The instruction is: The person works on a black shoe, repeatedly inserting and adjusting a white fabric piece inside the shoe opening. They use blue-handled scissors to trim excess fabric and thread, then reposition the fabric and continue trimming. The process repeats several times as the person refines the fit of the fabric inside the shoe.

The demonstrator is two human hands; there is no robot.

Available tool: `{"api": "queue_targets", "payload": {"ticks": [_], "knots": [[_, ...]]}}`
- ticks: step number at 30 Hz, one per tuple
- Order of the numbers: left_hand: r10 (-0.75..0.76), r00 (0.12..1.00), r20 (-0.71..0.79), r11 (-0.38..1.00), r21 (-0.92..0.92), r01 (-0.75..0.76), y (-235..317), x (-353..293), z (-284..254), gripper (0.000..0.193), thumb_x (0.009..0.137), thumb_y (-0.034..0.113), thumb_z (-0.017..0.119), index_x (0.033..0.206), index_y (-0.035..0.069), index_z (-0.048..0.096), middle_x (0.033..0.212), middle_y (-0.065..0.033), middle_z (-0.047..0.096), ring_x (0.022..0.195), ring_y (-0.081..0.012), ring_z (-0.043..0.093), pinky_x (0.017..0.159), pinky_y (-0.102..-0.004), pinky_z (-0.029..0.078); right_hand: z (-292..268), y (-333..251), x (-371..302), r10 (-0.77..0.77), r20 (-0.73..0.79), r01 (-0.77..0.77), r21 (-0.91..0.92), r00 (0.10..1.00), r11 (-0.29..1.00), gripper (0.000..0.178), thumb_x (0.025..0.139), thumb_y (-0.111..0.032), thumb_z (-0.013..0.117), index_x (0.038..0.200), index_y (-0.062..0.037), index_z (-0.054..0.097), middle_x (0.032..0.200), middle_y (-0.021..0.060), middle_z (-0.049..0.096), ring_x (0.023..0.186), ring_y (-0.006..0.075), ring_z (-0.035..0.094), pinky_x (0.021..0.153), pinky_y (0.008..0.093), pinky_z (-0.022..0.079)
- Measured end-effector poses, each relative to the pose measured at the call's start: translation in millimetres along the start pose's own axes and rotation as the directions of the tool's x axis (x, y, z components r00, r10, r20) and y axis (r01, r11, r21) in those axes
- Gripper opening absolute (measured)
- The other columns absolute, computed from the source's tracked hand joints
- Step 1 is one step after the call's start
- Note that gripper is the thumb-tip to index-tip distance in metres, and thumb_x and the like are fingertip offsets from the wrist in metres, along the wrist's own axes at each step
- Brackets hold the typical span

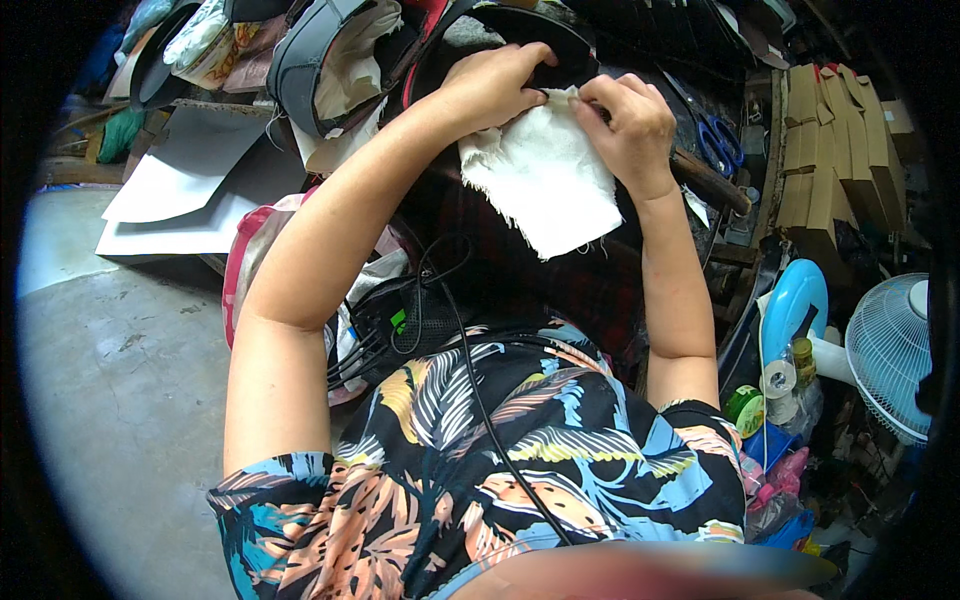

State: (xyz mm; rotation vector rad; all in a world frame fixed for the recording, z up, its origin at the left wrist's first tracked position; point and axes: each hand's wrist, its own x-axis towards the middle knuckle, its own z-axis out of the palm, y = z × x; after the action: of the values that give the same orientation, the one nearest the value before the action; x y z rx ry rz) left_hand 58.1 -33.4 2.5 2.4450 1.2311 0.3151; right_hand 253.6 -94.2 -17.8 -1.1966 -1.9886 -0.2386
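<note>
A white cloth (545,190) with frayed edges hangs down between my two hands. My right hand (630,125) is closed, pinching the cloth's upper right edge between thumb and fingertips. At the cloth's upper left, my left hand (500,85) has curled fingers, with the thumb along the top edge. Its fingertips reach over a dark curved piece (560,45) behind the cloth; what they press against there is partly hidden. To the left stands a grey curved band (305,70) with whitish fabric inside it.
White sheets (190,180) lie at the left above the grey floor (120,380). Blue-handled scissors (718,145) and a wooden bar (715,182) are right of my right hand. Farther right are stacked tan cardboard pieces (825,150) and a white fan (890,350). A black cable (470,360) crosses my front.
</note>
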Motion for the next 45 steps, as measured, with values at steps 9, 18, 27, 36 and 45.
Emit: {"api": "queue_targets", "payload": {"ticks": [9,18,27,36,45], "knots": [[0.176,0.98,-0.094,0.984,0.041,-0.173,2.9,-4.9,7.9,0.022,0.081,0.008,0.067,0.103,0.013,0.065,0.1,-0.0112,0.062,0.093,-0.0326,0.064,0.078,-0.0431,0.051,10.8,25.2,-1.6,0.376,-0.024,-0.341,0.369,0.926,0.865,0.042,0.081,-0.017,0.075,0.121,-0.0121,0.063,0.08,0.0021,0.066,0.071,0.014,0.063,0.067,0.027,0.053],[0.164,0.986,0.025,0.845,-0.52,-0.128,-4.8,-4.2,-9.6,0.029,0.095,0.024,0.05,0.087,-0.001,0.063,0.088,-0.0102,0.063,0.086,-0.0187,0.06,0.082,-0.0316,0.046,18.8,22.4,-4.7,0.557,0.334,-0.579,0.737,0.761,0.349,0.045,0.089,0.001,0.063,0.133,-0.007,0.052,0.09,0.0068,0.071,0.077,0.0071,0.064,0.069,0.0218,0.052],[0.259,0.924,-0.283,0.966,0.074,-0.248,6.1,12.9,3.6,0.023,0.085,0.028,0.073,0.098,0.009,0.069,0.085,-0.0098,0.067,0.072,-0.0265,0.068,0.066,-0.0357,0.053,13.7,19.7,-5.4,0.458,0.356,-0.542,0.749,0.814,0.381,0.043,0.095,-0.004,0.059,0.136,-0.0077,0.049,0.092,0.0062,0.07,0.078,0.0056,0.062,0.07,0.0212,0.051],[0.289,0.9,-0.327,0.957,0.122,-0.263,0.2,19.2,8.5,0.018,0.085,0.018,0.066,0.096,0.003,0.068,0.09,-0.014,0.065,0.081,-0.033,0.067,0.073,-0.0402,0.054,13.0,17.8,-7.1,0.41,0.408,-0.546,0.779,0.816,0.309,0.047,0.096,-0.001,0.056,0.14,-0.0048,0.041,0.099,0.0083,0.069,0.085,0.0068,0.062,0.073,0.0209,0.052],[0.096,0.985,-0.147,0.985,-0.126,-0.115,-3.4,15.3,8.4,0.023,0.082,0.023,0.07,0.092,0.003,0.071,0.087,-0.0167,0.07,0.084,-0.034,0.068,0.078,-0.0426,0.054,7.4,27.0,4.5,0.425,0.396,-0.581,0.531,0.814,0.617,0.061,0.087,-0.005,0.067,0.142,-0.0081,0.041,0.098,0.0085,0.066,0.079,0.0092,0.061,0.07,0.0242,0.053]]}}
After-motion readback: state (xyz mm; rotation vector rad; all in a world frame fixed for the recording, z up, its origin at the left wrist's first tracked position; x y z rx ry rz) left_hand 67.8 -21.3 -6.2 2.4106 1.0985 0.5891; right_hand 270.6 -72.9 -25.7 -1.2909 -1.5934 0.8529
